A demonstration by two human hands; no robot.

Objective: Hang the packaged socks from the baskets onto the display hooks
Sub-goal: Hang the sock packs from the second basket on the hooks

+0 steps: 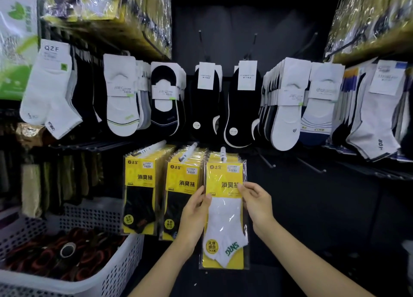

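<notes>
Head view: both forearms reach forward from the lower edge. Left hand (196,209) grips the left edge of the front sock package (224,211), thumb on the front face. Right hand (257,201) is clamped on the package's right edge, fingertips on the yellow card. This package, yellow card with a white sock, hangs on the right display hook (223,151), foremost in its row. Two further hooks just to the left carry yellow packages with black socks (139,196). White perforated basket (116,272) sits at lower left, holding dark bundled items. Loose carded socks (120,95) hang on the row above.
</notes>
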